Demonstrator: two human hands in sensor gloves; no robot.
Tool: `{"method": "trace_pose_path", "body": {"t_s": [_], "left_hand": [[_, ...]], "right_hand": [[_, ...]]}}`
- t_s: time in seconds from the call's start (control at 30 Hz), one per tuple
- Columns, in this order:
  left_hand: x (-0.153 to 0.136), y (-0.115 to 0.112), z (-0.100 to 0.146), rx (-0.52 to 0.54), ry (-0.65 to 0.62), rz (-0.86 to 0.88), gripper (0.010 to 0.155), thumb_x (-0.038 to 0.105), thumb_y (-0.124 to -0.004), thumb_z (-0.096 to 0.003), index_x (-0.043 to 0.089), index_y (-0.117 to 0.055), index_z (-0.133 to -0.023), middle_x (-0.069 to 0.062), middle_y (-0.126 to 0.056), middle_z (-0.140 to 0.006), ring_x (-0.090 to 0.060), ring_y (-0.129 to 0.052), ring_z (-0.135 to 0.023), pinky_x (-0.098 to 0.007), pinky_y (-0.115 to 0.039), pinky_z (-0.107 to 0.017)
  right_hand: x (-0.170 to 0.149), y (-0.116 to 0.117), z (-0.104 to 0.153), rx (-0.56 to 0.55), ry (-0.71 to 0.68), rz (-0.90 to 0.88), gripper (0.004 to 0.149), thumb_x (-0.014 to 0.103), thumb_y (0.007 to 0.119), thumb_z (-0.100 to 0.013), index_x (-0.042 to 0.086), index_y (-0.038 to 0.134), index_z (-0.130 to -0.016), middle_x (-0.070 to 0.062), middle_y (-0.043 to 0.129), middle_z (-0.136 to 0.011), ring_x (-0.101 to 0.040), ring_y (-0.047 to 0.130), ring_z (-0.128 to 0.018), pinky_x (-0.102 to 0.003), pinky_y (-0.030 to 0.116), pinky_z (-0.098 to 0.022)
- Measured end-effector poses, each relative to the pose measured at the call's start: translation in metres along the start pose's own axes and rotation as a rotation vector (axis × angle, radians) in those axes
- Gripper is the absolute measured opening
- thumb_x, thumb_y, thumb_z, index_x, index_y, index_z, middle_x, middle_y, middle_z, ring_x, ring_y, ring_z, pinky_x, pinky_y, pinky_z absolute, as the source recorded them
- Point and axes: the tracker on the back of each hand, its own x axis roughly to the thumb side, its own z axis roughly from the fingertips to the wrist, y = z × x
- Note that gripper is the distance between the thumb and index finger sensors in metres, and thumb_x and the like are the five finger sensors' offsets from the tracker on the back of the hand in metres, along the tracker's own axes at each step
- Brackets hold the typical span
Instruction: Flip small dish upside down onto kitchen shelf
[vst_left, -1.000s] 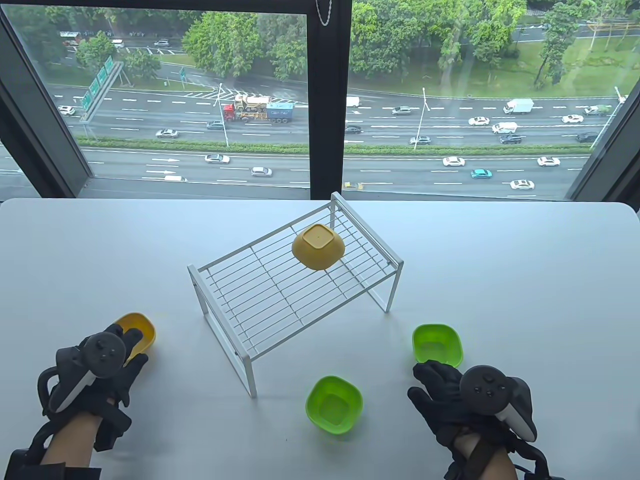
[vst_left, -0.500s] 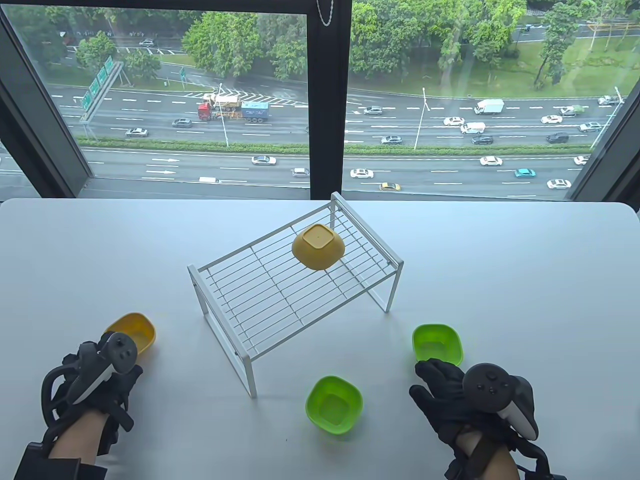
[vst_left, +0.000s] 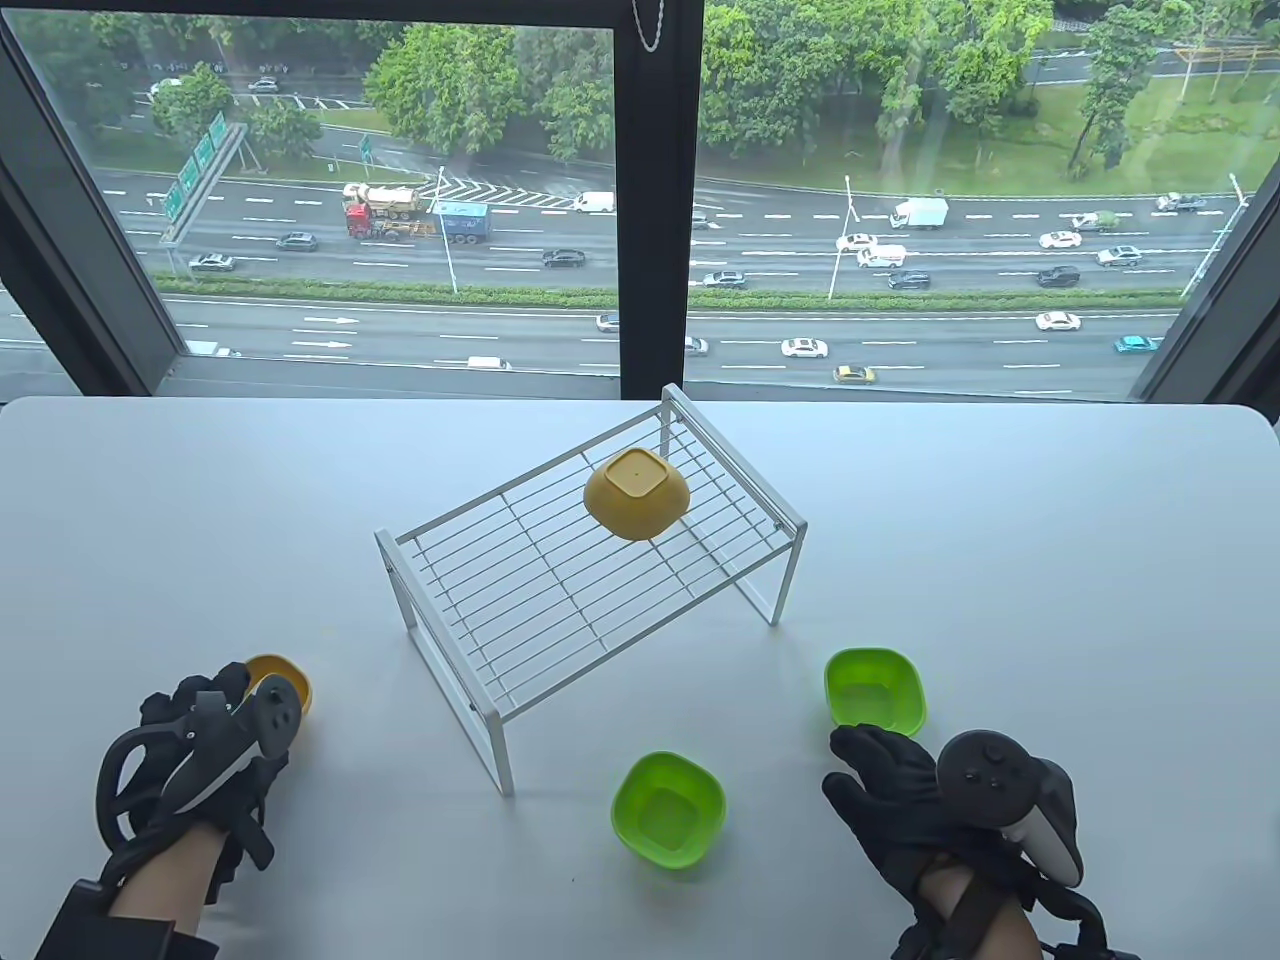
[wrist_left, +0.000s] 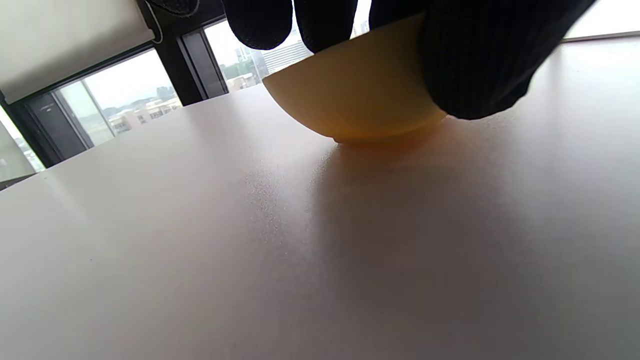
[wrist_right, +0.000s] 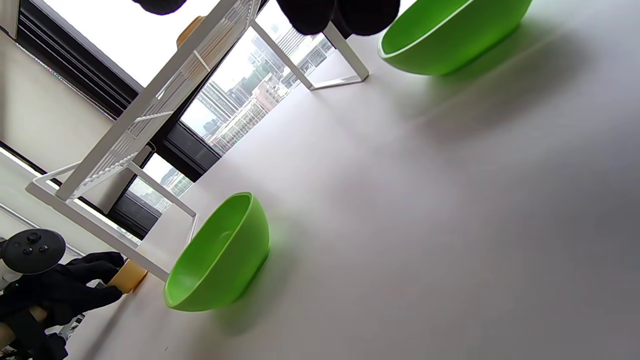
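One yellow dish (vst_left: 637, 492) already sat upside down on the wire kitchen shelf (vst_left: 560, 590). Second yellow dish (wrist_left: 355, 100) stood upright on the desk (vst_left: 1000, 560), left hand (vst_left: 215, 745) curled over its rim, fingers (wrist_left: 475, 60) on the wall; lift and flip judged not yet done. Right hand (vst_left: 900, 790) lay spread, holding nothing, near two green dishes (vst_left: 668, 810). Dish mostly hidden in table view; its inside unseen
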Motion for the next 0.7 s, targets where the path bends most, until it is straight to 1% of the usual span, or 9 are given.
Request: {"method": "trace_pose_path", "body": {"t_s": [0.13, 0.3, 0.47, 0.7], "left_hand": [[0.005, 0.006, 0.005, 0.041, -0.046, 0.013, 0.045, 0.051, -0.092, -0.0335, 0.036, -0.087, -0.076, 0.01, -0.085, -0.103, -0.029, -0.072, -0.103, -0.064, -0.055, -0.08], [0.014, 0.016, 0.013, 0.104, -0.107, 0.017, 0.045, 0.051, -0.091, -0.0337, 0.036, -0.085, -0.076, 0.012, -0.099, -0.088, -0.024, -0.081, -0.098, -0.063, -0.057, -0.079], [0.017, 0.024, 0.02, 0.178, -0.143, 0.038, 0.046, 0.048, -0.089, -0.0355, 0.035, -0.083, -0.079, 0.01, -0.1, -0.085, -0.024, -0.083, -0.096, -0.063, -0.057, -0.079], [0.019, 0.026, 0.024, 0.189, -0.17, 0.043, 0.049, 0.045, -0.085, -0.0394, 0.038, -0.076, -0.088, 0.009, -0.095, -0.087, -0.024, -0.078, -0.098, -0.063, -0.055, -0.08]], "right_hand": [[-0.001, -0.002, 0.0, -0.007, -0.001, -0.008, 0.076, 0.064, 0.062, -0.05, 0.016, 0.047, -0.108, -0.019, 0.042, -0.115, -0.045, 0.032, -0.103, -0.067, 0.027, -0.072], [-0.001, -0.002, -0.001, -0.008, -0.001, -0.013, 0.076, 0.064, 0.062, -0.05, 0.016, 0.048, -0.108, -0.019, 0.042, -0.115, -0.045, 0.032, -0.103, -0.067, 0.027, -0.072], [-0.001, -0.002, -0.001, -0.01, -0.001, -0.011, 0.076, 0.064, 0.062, -0.05, 0.016, 0.048, -0.108, -0.019, 0.043, -0.115, -0.045, 0.032, -0.103, -0.067, 0.028, -0.072], [-0.002, -0.003, -0.001, -0.023, 0.004, -0.011, 0.076, 0.063, 0.062, -0.05, 0.016, 0.048, -0.108, -0.019, 0.044, -0.115, -0.045, 0.034, -0.103, -0.067, 0.028, -0.072]]}}
